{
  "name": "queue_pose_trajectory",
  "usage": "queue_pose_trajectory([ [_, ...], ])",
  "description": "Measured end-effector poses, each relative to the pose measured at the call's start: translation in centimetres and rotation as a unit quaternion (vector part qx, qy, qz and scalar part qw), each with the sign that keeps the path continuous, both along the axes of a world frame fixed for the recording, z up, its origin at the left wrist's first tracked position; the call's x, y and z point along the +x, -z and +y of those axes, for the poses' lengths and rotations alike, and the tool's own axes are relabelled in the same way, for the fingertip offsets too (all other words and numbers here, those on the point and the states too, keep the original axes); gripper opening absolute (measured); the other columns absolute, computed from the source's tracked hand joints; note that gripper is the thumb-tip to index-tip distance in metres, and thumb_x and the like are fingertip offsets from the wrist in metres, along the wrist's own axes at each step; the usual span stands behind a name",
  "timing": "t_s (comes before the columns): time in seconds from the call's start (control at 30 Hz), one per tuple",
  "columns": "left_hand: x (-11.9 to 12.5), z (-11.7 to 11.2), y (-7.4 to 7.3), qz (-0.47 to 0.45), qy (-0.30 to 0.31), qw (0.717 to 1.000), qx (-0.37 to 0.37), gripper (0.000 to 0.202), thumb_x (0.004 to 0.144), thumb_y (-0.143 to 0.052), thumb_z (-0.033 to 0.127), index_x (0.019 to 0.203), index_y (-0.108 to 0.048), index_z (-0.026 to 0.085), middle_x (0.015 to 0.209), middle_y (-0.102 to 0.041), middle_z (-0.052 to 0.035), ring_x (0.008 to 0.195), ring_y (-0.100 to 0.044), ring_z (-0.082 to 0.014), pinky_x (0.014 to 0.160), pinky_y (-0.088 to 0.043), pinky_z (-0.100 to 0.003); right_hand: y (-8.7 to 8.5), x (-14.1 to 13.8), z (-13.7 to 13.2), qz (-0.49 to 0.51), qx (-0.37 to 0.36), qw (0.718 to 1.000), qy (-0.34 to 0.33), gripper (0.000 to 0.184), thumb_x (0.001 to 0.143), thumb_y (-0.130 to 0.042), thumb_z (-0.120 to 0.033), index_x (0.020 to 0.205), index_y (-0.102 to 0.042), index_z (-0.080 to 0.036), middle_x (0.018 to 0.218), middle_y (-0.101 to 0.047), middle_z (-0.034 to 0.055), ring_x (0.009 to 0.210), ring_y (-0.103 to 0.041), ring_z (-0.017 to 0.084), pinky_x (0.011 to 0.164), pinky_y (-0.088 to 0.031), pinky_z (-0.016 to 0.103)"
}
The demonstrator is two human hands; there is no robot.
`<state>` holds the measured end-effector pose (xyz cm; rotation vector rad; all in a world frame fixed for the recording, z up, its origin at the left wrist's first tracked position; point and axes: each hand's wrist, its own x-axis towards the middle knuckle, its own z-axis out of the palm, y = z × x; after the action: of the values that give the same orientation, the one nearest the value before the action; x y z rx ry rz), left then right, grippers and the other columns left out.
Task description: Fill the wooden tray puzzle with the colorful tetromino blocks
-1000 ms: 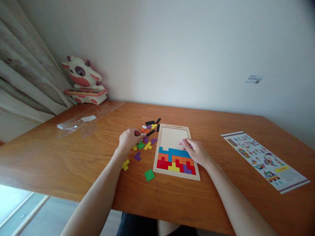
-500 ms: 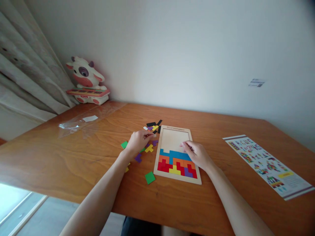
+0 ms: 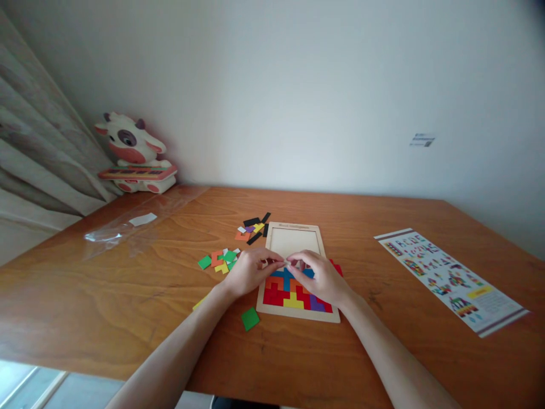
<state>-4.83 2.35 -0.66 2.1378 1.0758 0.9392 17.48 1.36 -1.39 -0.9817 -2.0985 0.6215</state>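
A wooden puzzle board [image 3: 293, 241] lies on the table, its near half filled with red, orange, yellow, purple and blue pieces. My left hand [image 3: 252, 271] and my right hand [image 3: 320, 276] meet over the middle of the board, fingertips pinched together at about the same spot. What they pinch is too small to make out. Loose coloured pieces [image 3: 221, 261] lie left of the board. More black, orange and yellow pieces [image 3: 252, 228] lie near its far left corner. A single green square [image 3: 250, 318] sits by the board's near left corner.
A printed pattern sheet [image 3: 449, 277] lies at the right on the wooden table [image 3: 128, 295]. A clear plastic bag [image 3: 140, 221] lies at the far left. A cow-shaped toy [image 3: 131, 153] stands in the back left corner by a curtain.
My left hand came from the loose pieces to the board and now meets my right hand over it. The loose pieces lie more spread out to the left. The camera view shifted slightly.
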Motion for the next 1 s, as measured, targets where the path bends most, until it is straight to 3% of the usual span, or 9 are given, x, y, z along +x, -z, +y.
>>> queue_pose_trajectory([
  [0.2,0.7,-0.3,0.7,-0.012,-0.025,1.000,-0.006,0.016,0.092,-0.062,0.032,0.095,-0.073,0.020,0.087,-0.075,-0.0023,0.077,-0.068,-0.0156,0.071,-0.053,-0.025,0.4,-0.3,0.1,0.038,0.015,0.999,0.022,0.010,0.093,-0.061,-0.028,0.098,-0.068,-0.024,0.090,-0.071,0.0032,0.077,-0.065,0.016,0.072,-0.053,0.029],
  [0.3,0.8,-0.2,0.8,0.000,-0.033,0.999,0.000,0.017,0.093,-0.061,0.032,0.099,-0.071,0.020,0.087,-0.073,-0.0023,0.076,-0.067,-0.0149,0.071,-0.052,-0.024,0.6,-0.3,0.3,0.057,-0.014,0.998,0.026,0.008,0.092,-0.062,-0.027,0.095,-0.069,-0.023,0.087,-0.072,0.0020,0.076,-0.066,0.015,0.071,-0.054,0.027],
  [0.53,0.6,-0.3,1.0,0.149,-0.001,0.981,0.121,0.022,0.099,-0.050,0.028,0.107,-0.068,0.018,0.105,-0.069,-0.0085,0.098,-0.061,-0.0216,0.089,-0.048,-0.035,1.7,0.3,1.1,0.131,-0.093,0.983,0.087,0.016,0.092,-0.061,-0.034,0.098,-0.069,-0.021,0.096,-0.075,0.0054,0.086,-0.071,0.018,0.078,-0.057,0.031],
  [0.8,1.0,-1.3,0.0,0.235,-0.003,0.964,0.122,0.025,0.099,-0.050,0.035,0.108,-0.068,0.021,0.107,-0.066,-0.0079,0.099,-0.059,-0.0237,0.088,-0.047,-0.038,3.2,0.8,4.6,0.069,-0.110,0.983,0.130,0.017,0.086,-0.058,-0.021,0.094,-0.073,-0.019,0.102,-0.076,0.0091,0.092,-0.073,0.021,0.087,-0.057,0.037],
  [1.0,1.0,-1.5,0.2,0.244,0.012,0.960,0.134,0.024,0.098,-0.050,0.034,0.108,-0.069,0.021,0.109,-0.065,-0.0070,0.097,-0.058,-0.0230,0.088,-0.046,-0.038,3.2,-1.0,7.4,-0.034,-0.013,0.985,0.166,0.019,0.088,-0.058,-0.020,0.100,-0.073,-0.021,0.097,-0.078,0.0079,0.087,-0.074,0.021,0.081,-0.058,0.034],
])
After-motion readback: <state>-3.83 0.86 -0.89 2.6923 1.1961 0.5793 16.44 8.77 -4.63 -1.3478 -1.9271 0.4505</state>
